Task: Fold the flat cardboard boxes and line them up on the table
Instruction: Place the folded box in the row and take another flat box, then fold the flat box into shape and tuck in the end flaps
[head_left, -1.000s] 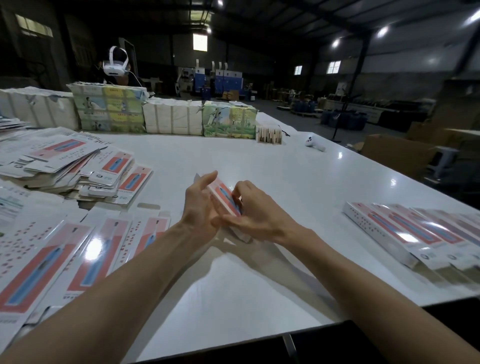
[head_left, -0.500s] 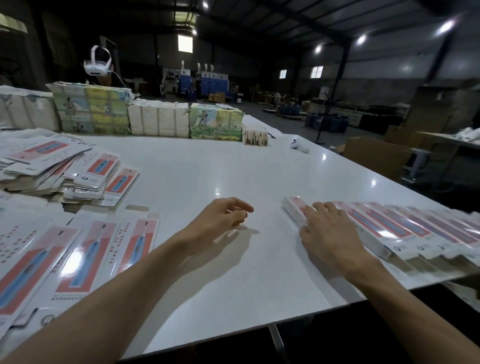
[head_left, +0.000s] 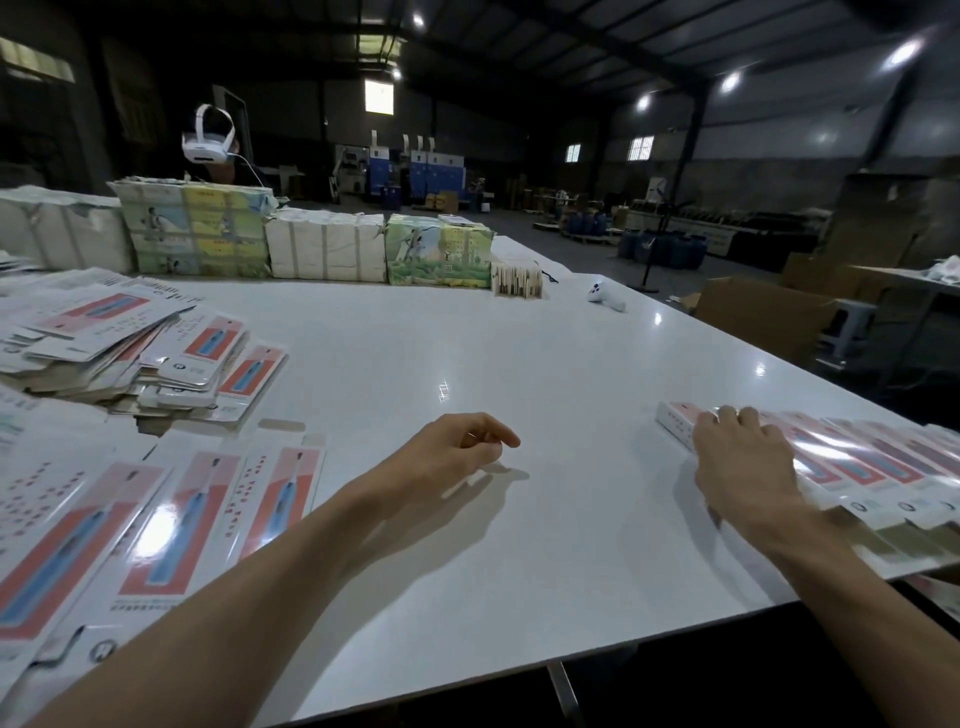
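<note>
Clock directions are read from the middle of the view.

1. Flat cardboard boxes (head_left: 171, 525), 8 o'clock, nearest: unfolded sheets lying side by side on the white table (head_left: 519, 364), printed pink with a blue toothbrush.
2. Left hand (head_left: 457, 452), 6 o'clock: palm down just above the tabletop, fingers loosely curled, holding nothing; its shadow lies beneath it.
3. Right hand (head_left: 743, 457), 4 o'clock: laid palm down, fingers fairly straight, on the left end of the row of folded boxes (head_left: 857, 462).
4. Row of folded boxes, 3 to 4 o'clock: lined up touching one another along the table's right edge, with the end box (head_left: 675, 421) showing just past the fingertips.
5. Loose pile of flats (head_left: 130, 353), 9 o'clock: overlapping, untidy.
6. White controller (head_left: 605, 297), 1 o'clock: lying alone.
7. Small tan stack (head_left: 517, 280), 12 o'clock: contents unclear.
8. Wrapped bundles (head_left: 327, 254), 10 to 12 o'clock: set along the far edge.
9. Person in a white headset (head_left: 208, 143), 11 o'clock: behind the bundles.
</note>
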